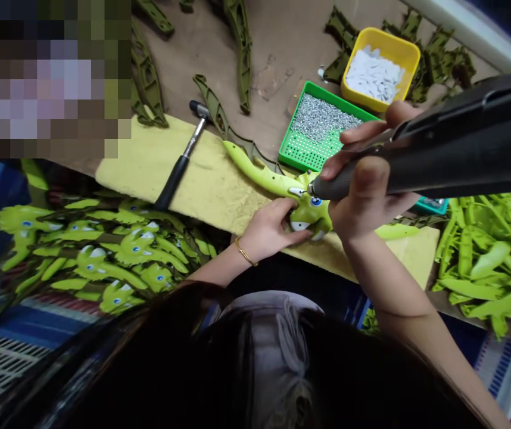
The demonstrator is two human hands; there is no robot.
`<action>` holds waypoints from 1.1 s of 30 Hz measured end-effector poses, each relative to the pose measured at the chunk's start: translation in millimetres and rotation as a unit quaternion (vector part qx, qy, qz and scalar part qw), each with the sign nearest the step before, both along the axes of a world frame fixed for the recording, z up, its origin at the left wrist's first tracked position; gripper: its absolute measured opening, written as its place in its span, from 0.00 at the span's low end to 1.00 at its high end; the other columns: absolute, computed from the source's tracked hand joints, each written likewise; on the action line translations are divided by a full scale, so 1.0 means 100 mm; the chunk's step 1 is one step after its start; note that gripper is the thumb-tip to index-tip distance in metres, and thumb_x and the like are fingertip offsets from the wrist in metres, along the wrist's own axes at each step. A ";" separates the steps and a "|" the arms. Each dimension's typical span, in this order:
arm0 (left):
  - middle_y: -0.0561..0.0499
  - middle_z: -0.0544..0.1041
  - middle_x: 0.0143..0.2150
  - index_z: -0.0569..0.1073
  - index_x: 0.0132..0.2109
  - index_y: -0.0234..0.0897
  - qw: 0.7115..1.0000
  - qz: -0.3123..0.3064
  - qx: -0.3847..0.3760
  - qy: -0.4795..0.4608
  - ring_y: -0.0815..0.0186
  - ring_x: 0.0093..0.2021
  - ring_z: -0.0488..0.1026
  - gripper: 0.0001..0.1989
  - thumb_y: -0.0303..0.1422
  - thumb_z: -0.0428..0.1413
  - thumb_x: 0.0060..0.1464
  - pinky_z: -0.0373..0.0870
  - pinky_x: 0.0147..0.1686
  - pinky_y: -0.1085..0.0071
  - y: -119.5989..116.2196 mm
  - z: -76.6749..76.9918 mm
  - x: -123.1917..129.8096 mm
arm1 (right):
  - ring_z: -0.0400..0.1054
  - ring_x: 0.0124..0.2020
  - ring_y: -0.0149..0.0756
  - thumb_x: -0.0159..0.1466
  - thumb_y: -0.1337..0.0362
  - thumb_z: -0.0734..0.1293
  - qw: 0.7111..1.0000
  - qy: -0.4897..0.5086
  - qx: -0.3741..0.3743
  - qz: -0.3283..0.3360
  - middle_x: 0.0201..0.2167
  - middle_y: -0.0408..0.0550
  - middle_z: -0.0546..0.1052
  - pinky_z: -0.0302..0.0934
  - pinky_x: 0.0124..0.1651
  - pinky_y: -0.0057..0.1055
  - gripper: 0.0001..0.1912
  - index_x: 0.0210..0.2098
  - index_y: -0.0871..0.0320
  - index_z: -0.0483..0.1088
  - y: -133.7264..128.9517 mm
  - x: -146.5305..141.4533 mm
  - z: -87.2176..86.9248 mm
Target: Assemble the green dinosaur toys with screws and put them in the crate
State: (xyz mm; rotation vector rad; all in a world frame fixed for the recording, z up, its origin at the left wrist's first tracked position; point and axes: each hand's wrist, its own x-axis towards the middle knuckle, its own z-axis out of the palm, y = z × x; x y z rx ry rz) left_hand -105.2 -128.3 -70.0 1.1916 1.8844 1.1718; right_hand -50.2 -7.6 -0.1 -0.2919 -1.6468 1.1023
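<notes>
My right hand [367, 185] is wrapped around a black power screwdriver [456, 143], whose tip touches a lime-green plastic dragon-shaped toy piece [264, 177] near its blue eye. With thumb and fingers, my left hand [271, 226] grips the head end of that same piece on the yellow mat [148, 161]. Part of the head is hidden behind my right hand. An olive-green curved part [246, 143] lies against the toy piece's far side. Left of it rests a hammer [184, 155] with a black handle.
A green basket [300, 156] of small screws and a yellow bin [349, 95] of white pieces stand beyond my hands. Lime-green parts [492, 262] are heaped at right. Eyed toy pieces [139, 244] fill a blue crate at left. Olive parts [240, 53] lie farther back.
</notes>
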 end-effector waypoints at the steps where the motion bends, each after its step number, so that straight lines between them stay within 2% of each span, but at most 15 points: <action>1: 0.53 0.72 0.31 0.71 0.44 0.37 1.000 0.001 -0.004 -0.004 0.63 0.35 0.72 0.24 0.43 0.67 0.43 0.68 0.37 0.68 0.00 0.01 0.00 | 0.69 0.27 0.27 0.61 0.43 0.65 1.000 -0.006 0.008 -0.001 0.37 0.38 0.70 0.70 0.31 0.31 0.20 0.50 0.38 0.67 0.01 -0.01 -0.04; 4: 0.52 0.73 0.33 0.70 0.43 0.37 1.000 0.000 -0.004 -0.008 0.62 0.37 0.72 0.22 0.40 0.67 0.43 0.67 0.38 0.68 0.01 0.04 0.01 | 0.66 0.22 0.24 0.62 0.47 0.66 1.000 0.018 0.007 0.007 0.34 0.38 0.71 0.67 0.25 0.27 0.17 0.49 0.39 0.70 0.06 -0.06 -0.11; 8: 0.50 0.73 0.36 0.69 0.41 0.36 0.999 -0.031 -0.009 0.015 0.62 0.38 0.72 0.19 0.41 0.65 0.45 0.66 0.38 0.68 0.01 0.07 0.01 | 0.58 0.16 0.21 0.57 0.54 0.71 0.996 0.080 -0.003 0.032 0.26 0.37 0.70 0.56 0.16 0.20 0.14 0.44 0.44 0.75 0.05 -0.14 -0.17; 14: 0.45 0.74 0.40 0.69 0.43 0.33 0.998 -0.054 -0.033 0.029 0.58 0.41 0.72 0.20 0.41 0.63 0.48 0.67 0.39 0.65 0.04 0.08 0.00 | 0.58 0.14 0.22 0.53 0.56 0.73 0.993 0.103 -0.051 0.029 0.23 0.36 0.69 0.54 0.14 0.20 0.15 0.41 0.46 0.77 -0.09 -0.16 -0.23; 18: 0.44 0.74 0.42 0.68 0.44 0.35 0.999 -0.046 -0.015 -0.015 0.57 0.44 0.73 0.21 0.38 0.66 0.46 0.69 0.42 0.63 -0.05 0.08 0.05 | 0.58 0.14 0.22 0.54 0.57 0.73 0.993 0.089 -0.068 0.025 0.24 0.36 0.72 0.54 0.14 0.21 0.14 0.41 0.45 0.76 -0.11 -0.14 -0.11; 20: 0.46 0.74 0.41 0.66 0.45 0.37 0.995 -0.006 0.002 -0.104 0.60 0.40 0.74 0.26 0.38 0.68 0.42 0.72 0.40 0.64 -0.17 0.08 0.03 | 0.60 0.15 0.22 0.56 0.56 0.71 0.993 0.103 -0.063 0.012 0.26 0.37 0.74 0.55 0.15 0.20 0.12 0.40 0.48 0.75 0.01 -0.16 0.01; 21: 0.48 0.74 0.40 0.64 0.46 0.38 0.986 0.036 0.010 -0.164 0.63 0.36 0.75 0.28 0.39 0.69 0.41 0.73 0.37 0.65 -0.24 0.08 -0.01 | 0.63 0.17 0.22 0.58 0.56 0.70 0.992 0.114 -0.060 -0.010 0.27 0.37 0.75 0.59 0.17 0.20 0.10 0.39 0.50 0.75 0.11 -0.17 0.07; 22: 0.50 0.74 0.38 0.62 0.46 0.39 0.969 0.096 0.017 -0.228 0.66 0.32 0.74 0.30 0.39 0.68 0.41 0.74 0.34 0.66 -0.30 0.07 -0.08 | 0.66 0.20 0.22 0.59 0.57 0.68 0.990 0.125 -0.059 -0.041 0.29 0.37 0.75 0.63 0.22 0.21 0.08 0.37 0.51 0.73 0.22 -0.19 0.12; 24: 0.54 0.74 0.33 0.57 0.46 0.41 0.917 0.235 0.048 -0.319 0.68 0.27 0.74 0.28 0.40 0.66 0.45 0.75 0.30 0.68 -0.34 0.05 -0.29 | 0.69 0.23 0.22 0.59 0.58 0.68 0.984 0.129 -0.063 -0.109 0.30 0.38 0.75 0.67 0.28 0.23 0.07 0.34 0.54 0.70 0.47 -0.24 0.14; 26: 0.55 0.75 0.31 0.56 0.46 0.41 0.875 0.307 0.084 -0.364 0.68 0.26 0.76 0.27 0.38 0.64 0.48 0.77 0.32 0.67 -0.28 0.03 -0.52 | 0.66 0.20 0.22 0.58 0.57 0.69 0.978 0.112 -0.076 -0.156 0.29 0.39 0.74 0.64 0.24 0.23 0.10 0.34 0.55 0.67 0.70 -0.28 0.05; 28: 0.54 0.77 0.31 0.57 0.47 0.41 0.858 0.320 0.091 -0.392 0.67 0.25 0.77 0.25 0.35 0.63 0.49 0.79 0.33 0.66 -0.16 0.05 -0.69 | 0.63 0.17 0.21 0.59 0.53 0.68 0.977 0.070 -0.084 -0.183 0.29 0.40 0.73 0.59 0.20 0.23 0.13 0.36 0.55 0.65 0.84 -0.32 -0.12; 33: 0.52 0.78 0.32 0.62 0.45 0.36 0.859 0.294 0.061 -0.415 0.63 0.30 0.79 0.19 0.26 0.62 0.49 0.80 0.35 0.63 0.04 0.10 -0.79 | 0.70 0.25 0.26 0.65 0.46 0.59 0.982 -0.046 -0.067 -0.168 0.33 0.41 0.72 0.65 0.30 0.29 0.19 0.44 0.54 0.63 0.92 -0.35 -0.52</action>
